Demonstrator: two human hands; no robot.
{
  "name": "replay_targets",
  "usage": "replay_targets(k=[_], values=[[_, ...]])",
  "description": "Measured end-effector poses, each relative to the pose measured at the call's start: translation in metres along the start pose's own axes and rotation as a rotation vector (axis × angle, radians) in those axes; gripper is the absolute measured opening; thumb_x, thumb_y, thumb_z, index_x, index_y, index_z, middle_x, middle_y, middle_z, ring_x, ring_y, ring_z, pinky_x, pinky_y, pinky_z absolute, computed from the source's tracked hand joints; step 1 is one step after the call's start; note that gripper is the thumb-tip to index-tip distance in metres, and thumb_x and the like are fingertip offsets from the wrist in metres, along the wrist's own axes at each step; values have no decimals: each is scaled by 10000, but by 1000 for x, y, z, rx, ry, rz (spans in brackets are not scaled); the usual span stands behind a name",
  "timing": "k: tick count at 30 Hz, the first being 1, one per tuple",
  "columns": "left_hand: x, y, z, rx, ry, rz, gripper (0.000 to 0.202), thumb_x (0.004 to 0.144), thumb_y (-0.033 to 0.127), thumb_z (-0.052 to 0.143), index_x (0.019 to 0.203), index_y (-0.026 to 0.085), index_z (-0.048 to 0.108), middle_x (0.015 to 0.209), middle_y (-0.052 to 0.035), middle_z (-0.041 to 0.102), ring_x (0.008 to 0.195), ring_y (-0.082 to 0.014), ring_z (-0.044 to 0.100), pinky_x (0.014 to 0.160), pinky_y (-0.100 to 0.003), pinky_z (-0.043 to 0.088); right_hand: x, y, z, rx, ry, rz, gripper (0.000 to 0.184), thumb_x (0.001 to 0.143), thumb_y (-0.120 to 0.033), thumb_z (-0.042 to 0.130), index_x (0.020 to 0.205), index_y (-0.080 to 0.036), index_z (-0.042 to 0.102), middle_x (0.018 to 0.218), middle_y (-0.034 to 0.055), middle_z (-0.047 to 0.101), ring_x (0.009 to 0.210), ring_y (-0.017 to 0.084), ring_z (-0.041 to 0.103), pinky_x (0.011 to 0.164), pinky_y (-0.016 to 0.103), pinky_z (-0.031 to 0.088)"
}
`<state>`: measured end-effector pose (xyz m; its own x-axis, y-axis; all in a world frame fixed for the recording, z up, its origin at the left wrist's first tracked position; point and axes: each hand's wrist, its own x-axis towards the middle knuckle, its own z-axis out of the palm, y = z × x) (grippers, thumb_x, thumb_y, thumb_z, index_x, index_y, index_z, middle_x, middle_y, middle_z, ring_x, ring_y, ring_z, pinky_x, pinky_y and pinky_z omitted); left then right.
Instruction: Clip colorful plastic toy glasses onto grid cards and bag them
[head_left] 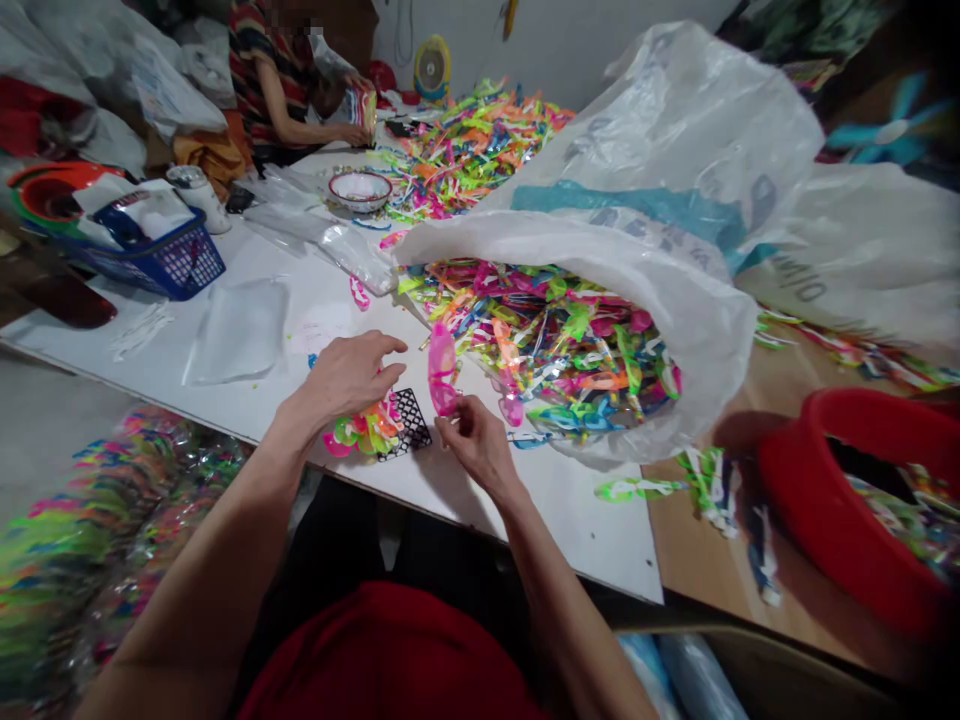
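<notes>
My right hand (474, 440) pinches the lower end of a bright pink see-through plastic piece (442, 365), shaped like small toy glasses, and holds it upright above the table. To its left, my left hand (352, 372) has thumb and fingers apart with nothing between them. Below the left hand lies a small pile of pink, green and orange plastic pieces (364, 432), partly hidden by that hand. This pile rests on and beside a black lattice tray (409, 425). Just right of the held piece, a large white sack (720, 330) gapes toward me, full of similar colourful pieces (555, 330).
Clear plastic bags (238, 330) and a blue basket (184, 262) occupy the table's left side. Behind them are a bowl (360, 190) and another heap of pieces (480, 140), where a person (277, 90) handles a packet. A red tub (810, 500) stands at right.
</notes>
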<state>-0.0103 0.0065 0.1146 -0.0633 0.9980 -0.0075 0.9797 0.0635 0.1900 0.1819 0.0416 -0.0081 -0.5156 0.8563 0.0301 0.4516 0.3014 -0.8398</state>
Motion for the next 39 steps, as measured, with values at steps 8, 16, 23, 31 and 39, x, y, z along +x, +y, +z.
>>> replay_targets(k=[8,16,23,31,39], values=[[0,1,1,-12,-3,7,428,878,373,350,1212,194,548,1220,-54,608,1065,-234,582,948,-378,418,-19,17,45,-9,-66,-15,218,879,-215,399,1022,-226,562,870,48,639,795,179,599,733,320,474],[4,-4,-2,-51,-10,20,475,863,412,323,1196,175,564,1191,-70,622,1063,-261,585,940,-408,423,1,-29,53,-565,-287,-70,282,790,-98,420,1025,-106,575,982,135,629,828,227,607,665,296,440],[0,-6,-7,-90,-63,43,492,857,447,314,1187,184,568,1178,-67,627,1049,-261,589,932,-423,422,64,-3,-42,-593,-373,-159,284,781,-82,500,1029,-160,614,1014,83,660,888,174,613,746,240,439],[0,13,-4,-96,-131,143,474,857,451,349,1185,190,570,1179,-61,626,1060,-256,583,947,-417,424,90,15,-89,-966,-56,226,356,839,-37,401,1181,-49,502,923,199,667,879,263,650,725,324,465],[1,20,-2,-53,-87,99,466,870,447,355,1210,190,542,1219,-62,601,1056,-244,581,955,-408,417,37,1,-39,-132,26,-50,302,783,-308,591,1056,-179,583,785,8,637,650,138,556,603,226,401]])
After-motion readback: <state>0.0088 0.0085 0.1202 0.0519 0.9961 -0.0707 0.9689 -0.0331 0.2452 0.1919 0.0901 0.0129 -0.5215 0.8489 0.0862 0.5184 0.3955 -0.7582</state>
